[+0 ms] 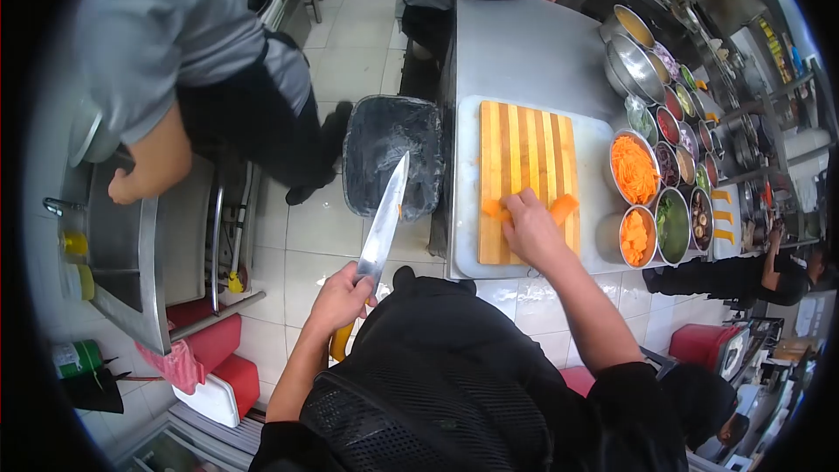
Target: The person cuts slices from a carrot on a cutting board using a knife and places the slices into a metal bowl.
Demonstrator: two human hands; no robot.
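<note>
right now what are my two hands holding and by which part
The left hand holds the knife by its yellow handle. The right hand is over orange vegetable on the striped board; whether it grips any cannot be told.

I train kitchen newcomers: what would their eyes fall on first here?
Probably the knife, pointing from the left hand toward the black bin. Next, the orange food under the right hand on the striped cutting board, then the orange shreds to the board's right.
</note>
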